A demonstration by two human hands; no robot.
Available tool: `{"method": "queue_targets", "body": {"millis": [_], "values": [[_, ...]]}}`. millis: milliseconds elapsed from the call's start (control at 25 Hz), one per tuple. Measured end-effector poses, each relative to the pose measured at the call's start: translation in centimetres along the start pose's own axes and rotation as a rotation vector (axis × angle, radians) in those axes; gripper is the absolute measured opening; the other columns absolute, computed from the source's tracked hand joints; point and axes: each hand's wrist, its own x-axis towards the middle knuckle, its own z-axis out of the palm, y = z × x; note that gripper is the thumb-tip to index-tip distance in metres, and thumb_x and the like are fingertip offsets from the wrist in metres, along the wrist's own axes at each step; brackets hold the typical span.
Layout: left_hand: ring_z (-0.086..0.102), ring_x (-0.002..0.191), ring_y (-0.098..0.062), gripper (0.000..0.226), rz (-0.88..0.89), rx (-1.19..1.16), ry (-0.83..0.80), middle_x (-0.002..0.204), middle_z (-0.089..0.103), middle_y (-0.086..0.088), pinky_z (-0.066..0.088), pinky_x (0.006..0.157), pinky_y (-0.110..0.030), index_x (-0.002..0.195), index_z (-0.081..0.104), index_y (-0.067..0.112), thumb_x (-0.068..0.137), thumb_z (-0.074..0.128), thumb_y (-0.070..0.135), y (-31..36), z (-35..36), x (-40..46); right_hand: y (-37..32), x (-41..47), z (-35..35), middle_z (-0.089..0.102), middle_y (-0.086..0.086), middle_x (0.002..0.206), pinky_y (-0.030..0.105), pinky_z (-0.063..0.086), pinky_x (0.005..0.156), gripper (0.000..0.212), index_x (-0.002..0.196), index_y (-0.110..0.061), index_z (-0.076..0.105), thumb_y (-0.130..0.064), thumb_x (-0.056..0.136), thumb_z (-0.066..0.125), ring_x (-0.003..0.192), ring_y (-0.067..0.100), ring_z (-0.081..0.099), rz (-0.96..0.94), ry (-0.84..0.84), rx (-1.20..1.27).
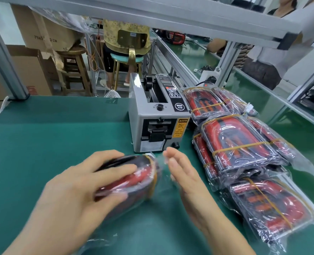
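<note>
Just one bagged pack in left hand, right hand beside

The feed is bright and evenly lit, probably from overhead lamps out of view; shadows on the green mat are soft and faint. I see the left hand, right hand and bagged pack smeared by motion. Glare flecks the wrapped packs. The aluminium beam bows at the edge.
</note>
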Motion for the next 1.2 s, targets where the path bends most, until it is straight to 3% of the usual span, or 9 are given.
{"method": "queue_targets", "body": {"millis": [120,280,400,480,680,920,1040,1120,1200], "values": [[0.06,0.112,-0.008,0.046,-0.126,-0.605,0.171,0.125,0.061,0.009,0.047,0.096,-0.022,0.108,0.07,0.04,0.063,0.081,0.035,-1.6,-0.3,-1.5,-1.1,-0.1,-0.9,0.058,-0.006,0.135,0.021,0.042,0.103,0.076,0.136,-0.024,0.047,-0.026,0.066,0.078,0.127,0.011,0.052,-0.084,-0.291,-0.098],[0.065,0.106,-0.015,0.062,-0.355,-0.952,0.269,0.119,0.067,0.004,0.045,0.096,-0.042,0.092,0.074,0.026,0.047,0.078,-0.016,-2.1,1.1,-3.7,-2.4,0.1,1.0,0.06,-0.016,0.119,0.02,0.044,0.096,0.077,0.128,-0.042,0.049,-0.022,0.062,0.085,0.111,0.008,0.06,-0.265,-0.21,-0.315],[0.061,0.112,-0.015,0.05,-0.315,-0.881,0.183,0.122,0.065,0.002,0.049,0.092,-0.025,0.106,0.069,0.031,0.058,0.078,0.018,-2.1,-1.8,-2.3,-3.0,0.4,1.8,0.056,-0.019,0.118,0.018,0.044,0.094,0.077,0.131,-0.041,0.047,-0.018,0.066,0.083,0.112,0.006,0.057,-0.314,-0.238,-0.396],[0.061,0.097,-0.011,0.048,-0.292,-0.802,0.109,0.106,0.068,0.007,0.049,0.084,-0.019,0.109,0.07,0.034,0.061,0.075,0.037,-1.6,-3.4,-0.7,-3.3,0.4,2.1,0.056,-0.019,0.12,0.025,0.044,0.098,0.078,0.131,-0.042,0.047,-0.019,0.066,0.083,0.115,0.007,0.055,-0.339,-0.261,-0.427],[0.055,0.077,-0.016,0.005,-0.129,-0.721,0.192,0.077,0.061,0.005,0.044,0.072,-0.019,0.073,0.074,0.024,0.071,0.074,0.029,-0.4,-3.2,0.0,-3.0,0.0,2.5,0.056,-0.021,0.126,0.017,0.04,0.098,0.079,0.127,-0.049,0.047,-0.022,0.063,0.083,0.123,0.004,0.051,-0.362,-0.271,-0.406],[0.053,0.095,-0.02,0.017,-0.025,-0.734,0.108,0.091,0.058,0.006,0.043,0.085,-0.026,0.085,0.07,0.025,0.082,0.07,0.041,-1.0,-3.2,-1.8,-2.5,0.2,2.5,0.063,-0.007,0.119,0.02,0.044,0.092,0.068,0.125,-0.042,0.053,-0.031,0.065,0.082,0.109,0.012,0.06,-0.327,-0.292,-0.377],[0.046,0.127,-0.004,0.071,-0.262,-0.687,0.14,0.131,0.053,0.019,0.04,0.1,-0.026,0.125,0.052,0.043,0.061,0.082,0.051,-1.7,-2.2,-2.3,-2.0,1.4,3.1,0.071,-0.003,0.107,0.019,0.05,0.083,0.059,0.121,-0.023,0.057,-0.019,0.068,0.081,0.099,0.011,0.065,-0.173,-0.291,-0.145],[0.043,0.123,0.014,0.105,-0.478,-0.678,0.001,0.131,0.043,0.042,0.039,0.097,-0.017,0.132,0.029,0.059,0.045,0.086,0.049,-2.1,-0.9,-3.4,-1.3,2.5,3.9,0.072,0.006,0.107,0.03,0.054,0.087,0.053,0.119,-0.015,0.06,-0.024,0.07,0.078,0.101,0.02,0.067,-0.055,-0.218,-0.008],[0.054,0.112,0.013,0.115,-0.598,-0.721,-0.095,0.12,0.05,0.044,0.046,0.084,-0.01,0.133,0.022,0.057,0.039,0.088,0.046,-2.9,0.3,-4.4,-0.7,3.5,5.0,0.072,0.009,0.109,0.038,0.053,0.091,0.051,0.118,-0.016,0.063,-0.037,0.074,0.079,0.103,0.026,0.068,0.046,-0.171,0.073]]}}
